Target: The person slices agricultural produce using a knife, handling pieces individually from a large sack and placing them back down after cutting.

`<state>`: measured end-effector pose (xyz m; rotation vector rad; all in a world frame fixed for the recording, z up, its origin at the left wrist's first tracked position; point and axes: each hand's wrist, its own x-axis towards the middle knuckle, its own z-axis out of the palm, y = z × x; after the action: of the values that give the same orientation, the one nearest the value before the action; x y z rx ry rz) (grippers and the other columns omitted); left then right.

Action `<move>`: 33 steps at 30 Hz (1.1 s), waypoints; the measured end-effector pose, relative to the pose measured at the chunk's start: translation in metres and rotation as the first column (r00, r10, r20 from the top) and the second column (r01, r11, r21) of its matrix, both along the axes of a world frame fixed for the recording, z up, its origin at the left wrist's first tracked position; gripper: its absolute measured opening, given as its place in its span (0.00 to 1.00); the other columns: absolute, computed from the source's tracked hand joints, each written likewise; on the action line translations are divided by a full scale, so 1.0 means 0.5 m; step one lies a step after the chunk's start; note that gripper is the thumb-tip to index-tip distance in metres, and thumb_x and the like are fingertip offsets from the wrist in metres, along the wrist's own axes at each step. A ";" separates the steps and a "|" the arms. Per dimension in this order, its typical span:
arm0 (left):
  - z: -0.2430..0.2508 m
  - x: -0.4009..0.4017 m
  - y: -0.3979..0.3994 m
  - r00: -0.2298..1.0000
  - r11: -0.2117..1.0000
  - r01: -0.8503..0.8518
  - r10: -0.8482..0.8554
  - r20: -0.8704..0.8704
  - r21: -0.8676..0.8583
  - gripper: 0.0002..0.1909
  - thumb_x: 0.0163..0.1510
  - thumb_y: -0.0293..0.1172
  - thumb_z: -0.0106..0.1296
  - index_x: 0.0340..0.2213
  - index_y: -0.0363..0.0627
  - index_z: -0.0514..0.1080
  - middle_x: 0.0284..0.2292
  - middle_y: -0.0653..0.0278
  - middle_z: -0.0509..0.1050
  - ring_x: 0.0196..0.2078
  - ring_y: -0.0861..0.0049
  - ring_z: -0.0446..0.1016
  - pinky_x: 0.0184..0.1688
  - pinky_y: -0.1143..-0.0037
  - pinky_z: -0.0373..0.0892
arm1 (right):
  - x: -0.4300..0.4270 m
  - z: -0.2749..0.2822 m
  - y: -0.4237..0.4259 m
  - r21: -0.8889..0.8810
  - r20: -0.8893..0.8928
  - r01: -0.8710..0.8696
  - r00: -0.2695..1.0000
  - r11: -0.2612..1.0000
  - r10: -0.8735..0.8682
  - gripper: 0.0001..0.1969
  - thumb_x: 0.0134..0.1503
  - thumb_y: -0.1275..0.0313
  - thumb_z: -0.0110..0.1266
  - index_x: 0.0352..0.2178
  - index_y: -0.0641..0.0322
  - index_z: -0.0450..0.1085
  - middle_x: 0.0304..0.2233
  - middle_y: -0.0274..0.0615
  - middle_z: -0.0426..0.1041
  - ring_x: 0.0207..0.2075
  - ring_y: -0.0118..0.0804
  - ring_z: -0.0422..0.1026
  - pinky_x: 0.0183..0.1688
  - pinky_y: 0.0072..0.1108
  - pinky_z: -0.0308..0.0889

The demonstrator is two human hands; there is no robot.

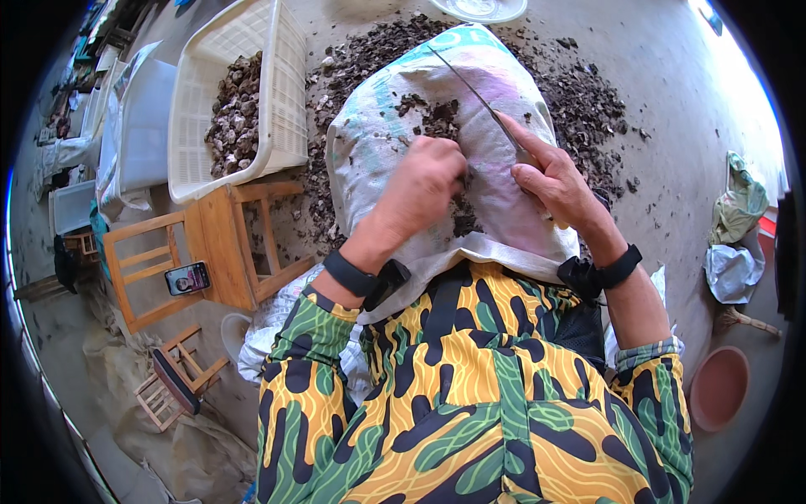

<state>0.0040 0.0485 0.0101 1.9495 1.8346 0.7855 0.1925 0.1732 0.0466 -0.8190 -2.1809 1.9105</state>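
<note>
A white woven plastic sack (378, 120) lies spread over my lap, with dark peelings (441, 120) scattered on it. My right hand (554, 176) grips a long, thin-bladed knife (472, 88), the index finger along the blade, which points up and to the left. Just left of the handle, my left hand (425, 183) is blurred, its fingers curled downward over the peelings; whether it holds a piece is hidden.
At the left, a white plastic crate (283, 120) holds dark, lumpy pieces (236, 120). A wooden chair (214, 246) carries a phone (187, 278). Peelings cover floor around the sack. A basin (482, 7) is ahead; a reddish basin (720, 389) stands right.
</note>
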 end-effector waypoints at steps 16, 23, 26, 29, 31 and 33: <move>0.038 -0.044 -0.007 0.880 0.943 -0.331 0.323 0.349 -0.038 0.10 0.48 0.23 0.55 0.35 0.38 0.71 0.31 0.65 0.73 0.30 0.81 0.71 0.32 0.81 0.69 | 0.010 -0.017 0.004 0.018 -0.045 0.026 0.999 1.000 -0.025 0.32 0.51 0.75 0.45 0.59 0.50 0.51 0.19 0.24 0.52 0.21 0.20 0.50 0.25 0.14 0.52; 0.048 -0.025 0.007 0.991 0.980 -0.133 0.131 0.023 0.149 0.13 0.40 0.19 0.55 0.33 0.41 0.73 0.38 0.59 0.72 0.43 0.63 0.69 0.46 0.72 0.65 | 0.010 -0.005 0.004 0.007 -0.018 0.019 1.000 1.000 -0.019 0.32 0.51 0.75 0.45 0.59 0.51 0.51 0.21 0.25 0.56 0.21 0.20 0.51 0.25 0.13 0.53; 0.032 -0.020 0.019 0.997 0.984 -0.071 0.069 0.018 0.165 0.15 0.38 0.21 0.57 0.33 0.41 0.72 0.36 0.58 0.72 0.42 0.62 0.68 0.46 0.71 0.65 | 0.008 -0.006 0.003 0.003 -0.034 0.020 0.999 1.000 -0.020 0.32 0.51 0.75 0.45 0.59 0.52 0.51 0.29 0.29 0.64 0.23 0.21 0.53 0.27 0.13 0.56; 0.021 -0.013 0.045 0.989 0.981 -0.026 0.053 -0.135 0.190 0.18 0.36 0.21 0.58 0.34 0.41 0.71 0.34 0.58 0.71 0.41 0.61 0.68 0.45 0.69 0.65 | 0.008 -0.001 0.002 -0.021 -0.010 0.017 1.000 1.000 -0.017 0.32 0.50 0.75 0.45 0.59 0.53 0.51 0.40 0.33 0.67 0.24 0.21 0.55 0.31 0.13 0.59; 0.020 -0.015 0.057 0.989 0.994 0.000 0.017 -0.148 0.111 0.19 0.35 0.22 0.59 0.33 0.40 0.70 0.33 0.57 0.71 0.40 0.60 0.68 0.44 0.68 0.65 | 0.009 -0.002 0.005 0.012 -0.016 0.008 1.000 1.000 -0.008 0.32 0.50 0.75 0.45 0.59 0.53 0.51 0.44 0.35 0.67 0.25 0.21 0.55 0.32 0.13 0.60; 0.017 -0.016 0.060 0.993 0.998 -0.013 0.020 -0.117 0.065 0.19 0.33 0.23 0.60 0.33 0.39 0.70 0.32 0.57 0.71 0.39 0.59 0.67 0.44 0.68 0.64 | 0.007 -0.007 0.001 0.059 -0.033 0.003 0.999 0.998 -0.001 0.32 0.50 0.75 0.46 0.59 0.52 0.51 0.39 0.34 0.66 0.24 0.20 0.55 0.30 0.13 0.59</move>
<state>-0.0042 0.0788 0.0189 2.0636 1.9173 0.7583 0.1960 0.1736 0.0432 -0.7732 -2.2050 1.8361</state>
